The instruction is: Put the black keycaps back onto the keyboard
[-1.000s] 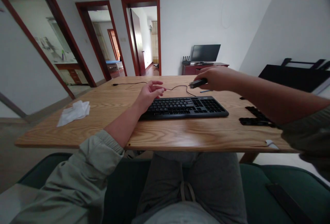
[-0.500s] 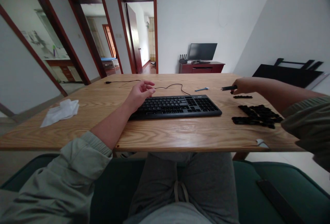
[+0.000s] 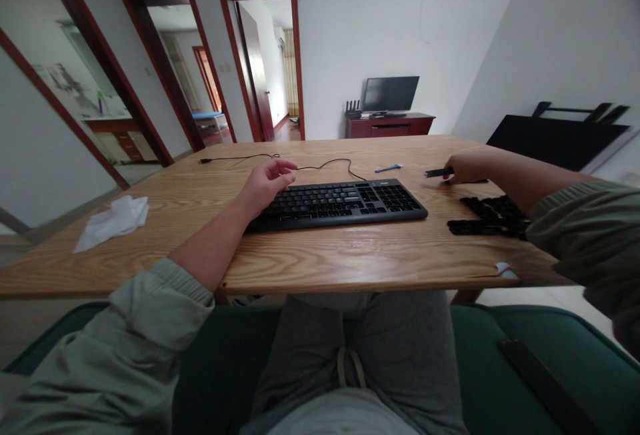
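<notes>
A black keyboard (image 3: 340, 203) lies on the wooden table, with bare gaps among the keys at its right part. My left hand (image 3: 270, 185) rests at the keyboard's left end, thumb and fingers apart, nothing seen in it. Over the table right of the keyboard, my right hand (image 3: 465, 165) is closed around a slim black tool (image 3: 438, 172) whose tip points left. Just under that hand shows the end of a short row of small black pieces (image 3: 481, 181). Nearer me is a pile of black keycaps (image 3: 487, 216), partly hidden by my right forearm and sleeve.
A blue-handled brush (image 3: 389, 168) lies behind the keyboard, near its cable (image 3: 327, 166). White tissue (image 3: 116, 220) sits at the table's left. A small white scrap (image 3: 505, 269) is by the front right edge. A long dark strip (image 3: 545, 381) lies on the green seat.
My right hand has come down and nearer, now covering most of the short row of black pieces; its sleeve hides more of the pile. The left hand stays at the keyboard. The view has shifted slightly.
</notes>
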Tool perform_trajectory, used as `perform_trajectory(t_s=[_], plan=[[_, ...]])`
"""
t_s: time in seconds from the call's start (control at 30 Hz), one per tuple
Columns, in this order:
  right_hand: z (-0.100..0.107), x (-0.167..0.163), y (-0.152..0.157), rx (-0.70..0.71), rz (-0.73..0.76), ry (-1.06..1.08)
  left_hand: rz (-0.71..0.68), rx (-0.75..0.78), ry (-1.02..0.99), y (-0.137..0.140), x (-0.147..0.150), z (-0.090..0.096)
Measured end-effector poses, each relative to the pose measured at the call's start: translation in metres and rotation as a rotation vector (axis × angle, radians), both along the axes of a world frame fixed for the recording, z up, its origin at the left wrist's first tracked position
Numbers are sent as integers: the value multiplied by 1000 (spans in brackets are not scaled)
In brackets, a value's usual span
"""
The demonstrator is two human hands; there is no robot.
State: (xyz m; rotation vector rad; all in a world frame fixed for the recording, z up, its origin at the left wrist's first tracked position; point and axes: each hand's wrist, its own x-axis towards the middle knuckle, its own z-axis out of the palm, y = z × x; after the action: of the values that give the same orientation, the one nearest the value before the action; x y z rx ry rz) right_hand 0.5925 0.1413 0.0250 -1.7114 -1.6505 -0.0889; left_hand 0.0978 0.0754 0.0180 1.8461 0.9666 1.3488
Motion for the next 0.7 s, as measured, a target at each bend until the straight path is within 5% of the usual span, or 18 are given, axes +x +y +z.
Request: perform_trajectory(t_s=[0.13, 0.37, 0.57, 0.7], plan=[[2, -2, -2, -367, 3, -164, 0, -3, -9, 1, 0, -1], [6, -7, -6, -585, -63, -293, -3, -3, -13, -1, 0, 0], [26, -17, -11, -533, -95, -349, -4, -1, -21, -3, 0, 3], [56, -62, -24, -240, -54, -201, -16, -4, -10, -2, -2, 6]])
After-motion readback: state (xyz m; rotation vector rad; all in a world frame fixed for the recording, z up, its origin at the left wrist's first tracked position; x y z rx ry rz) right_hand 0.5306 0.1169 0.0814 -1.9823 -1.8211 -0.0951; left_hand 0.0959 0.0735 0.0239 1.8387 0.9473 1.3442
